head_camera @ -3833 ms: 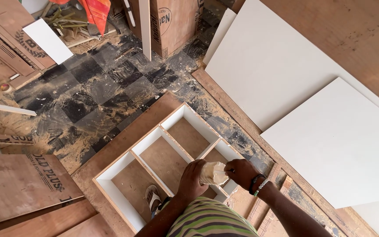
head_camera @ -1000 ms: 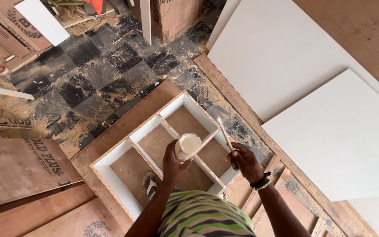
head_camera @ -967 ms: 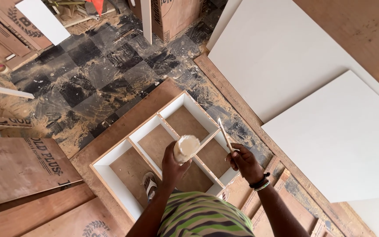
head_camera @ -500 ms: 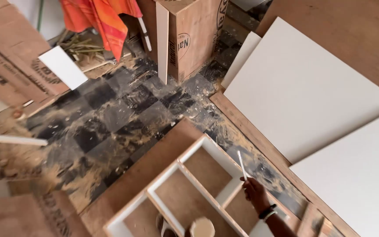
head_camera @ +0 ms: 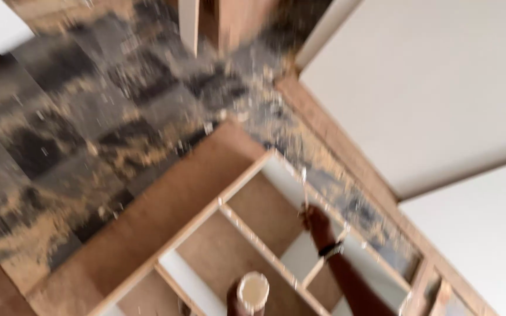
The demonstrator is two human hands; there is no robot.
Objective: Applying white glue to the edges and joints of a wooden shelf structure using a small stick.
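1. Dark, dust-strewn floor (head_camera: 71, 134) fills the upper left of my frame, mottled black and tan, all smeared by motion blur.
2. Moving right, I see a plywood board (head_camera: 165, 205) running diagonally from lower left toward centre, lying right against the outer wall of the compartment box (head_camera: 253, 231).
3. Lower centre now: the box has pale edges, brown plywood bottoms and thin dividers splitting it into several cells.
4. At the bottom edge, centre, my left hand (head_camera: 233, 295) is barely in view, wrapped around a round open container (head_camera: 253, 292) with a pale cream inside; it hovers over the middle cells of the box.
5. Just right of centre, my right hand (head_camera: 317, 225) reaches into the box's upper-right cell, fingers closed around a thin pale stick (head_camera: 304, 190) that points up toward the box's far rim. A dark wristband (head_camera: 330, 250) sits on that wrist.
6. Further right, a dusty wooden strip (head_camera: 346, 169) runs diagonally beside the box.
7. Upper right and right edge: two large white panels (head_camera: 428, 88) lie flat, one overlapping the other, well apart from both hands.
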